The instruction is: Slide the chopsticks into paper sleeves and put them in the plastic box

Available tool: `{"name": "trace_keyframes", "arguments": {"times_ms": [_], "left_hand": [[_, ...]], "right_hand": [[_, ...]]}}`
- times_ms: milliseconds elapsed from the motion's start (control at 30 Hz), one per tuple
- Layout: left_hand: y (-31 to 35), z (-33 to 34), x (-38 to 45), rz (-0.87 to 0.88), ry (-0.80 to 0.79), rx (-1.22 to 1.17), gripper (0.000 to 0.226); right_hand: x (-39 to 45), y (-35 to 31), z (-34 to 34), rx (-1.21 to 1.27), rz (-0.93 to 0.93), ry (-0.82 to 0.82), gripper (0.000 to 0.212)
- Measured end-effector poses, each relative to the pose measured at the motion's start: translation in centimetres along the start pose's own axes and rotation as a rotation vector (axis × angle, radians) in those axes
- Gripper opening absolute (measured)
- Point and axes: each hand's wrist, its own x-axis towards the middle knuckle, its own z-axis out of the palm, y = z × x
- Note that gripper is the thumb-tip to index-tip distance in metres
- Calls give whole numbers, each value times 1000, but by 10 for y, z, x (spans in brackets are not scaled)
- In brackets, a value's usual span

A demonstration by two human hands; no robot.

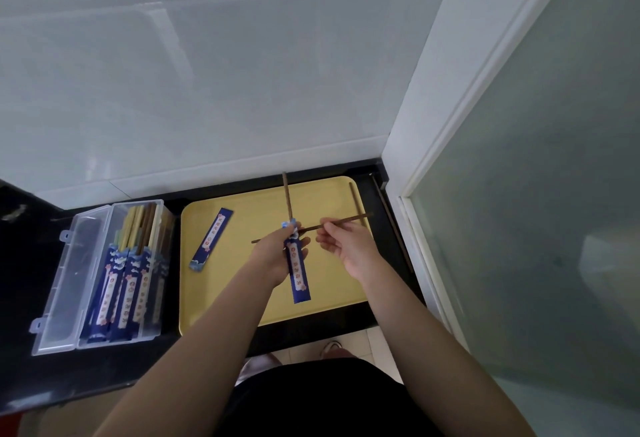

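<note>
**Second chopstick lined up for the sleeve**

A dark surface [31, 263] runs under a white tiled wall, with a frosted glass door on the right. On it sit a yellow tray [242, 298] and, to its left, an open plastic box [55, 298] already packed with sleeved chopsticks [128, 284].

Over the tray, the left hand [277, 256] has its grip curled round a blue paper sleeve [298, 273], from which one brown chopstick [286, 194] stands out. The right hand [346, 246] pinches a second chopstick [343, 221] lying crosswise, its tip near the sleeve mouth. A spare sleeve [211, 239] and a loose chopstick [356, 204] lie on the tray.

The likely risk: the crosswise stick may miss or tear the narrow paper mouth, or nudge the seated one out.

The sleeve mouth is hidden behind the fingers. Another dark stick seems to lie off the tray's right edge, hard to confirm.
</note>
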Motion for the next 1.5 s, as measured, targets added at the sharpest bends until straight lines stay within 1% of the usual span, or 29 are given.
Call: {"name": "trace_keyframes", "arguments": {"times_ms": [33, 100, 133, 200, 233, 333, 433, 533, 767, 833, 900, 967, 1033, 1067, 1100, 1167, 1200, 1233, 1300, 1367, 1400, 1500], "left_hand": [[-1, 1, 0, 9, 1, 89, 21], [-2, -3, 2, 65, 63, 348, 19], [-2, -7, 3, 110, 94, 469, 19], [3, -12, 6, 182, 116, 615, 16], [6, -13, 6, 183, 110, 665, 15], [14, -9, 6, 122, 53, 820, 21], [13, -6, 5, 135, 16, 828, 27], [10, -8, 4, 157, -25, 815, 30], [7, -16, 8, 163, -35, 750, 25], [6, -16, 8, 168, -52, 741, 26], [6, -14, 7, 178, -76, 748, 28], [7, -9, 6, 186, -91, 765, 29], [10, -4, 6, 184, -95, 801, 30], [12, -3, 7, 183, -91, 819, 30], [13, -3, 7, 180, -84, 826, 29], [14, -5, 6, 174, -75, 831, 27], [14, -7, 6, 176, -72, 838, 26], [14, -9, 6, 179, -69, 847, 26], [14, -10, 6, 188, -66, 867, 27], [17, -8, 7, 199, -59, 881, 27], [19, -6, 7, 194, -48, 876, 26], [29, -4, 3, 157, -26, 868, 23]], "right_hand": [[-1, 0, 4, -99, -38, 39, 15], [-1, -6, 8, -303, -141, 137, 15], [-1, -11, 8, -361, -196, 174, 16], [0, -24, 5, -379, -293, 223, 20], [1, -31, 3, -360, -330, 237, 23], [1, -49, 0, -274, -384, 250, 29], [1, -60, 3, -213, -416, 258, 29], [2, -60, 5, -215, -423, 247, 29], [2, -62, -1, -260, -435, 256, 28], [2, -62, -2, -300, -426, 261, 29], [2, -59, -1, -417, -421, 269, 30], [1, -56, 1, -569, -394, 197, 28], [-2, -54, 1, -647, -308, 67, 27], [-4, -54, 1, -643, -272, 26, 32], [-4, -54, 1, -620, -259, 22, 44], [-4, -57, 1, -505, -290, 113, 67], [-3, -59, 1, -448, -328, 171, 72], [-2, -61, 1, -417, -373, 220, 71], [-1, -63, 2, -443, -454, 257, 56], [-1, -61, 5, -563, -472, 210, 37], [-2, -58, 8, -605, -459, 172, 32], [-3, -49, 20, -575, -435, 110, 34]]}}
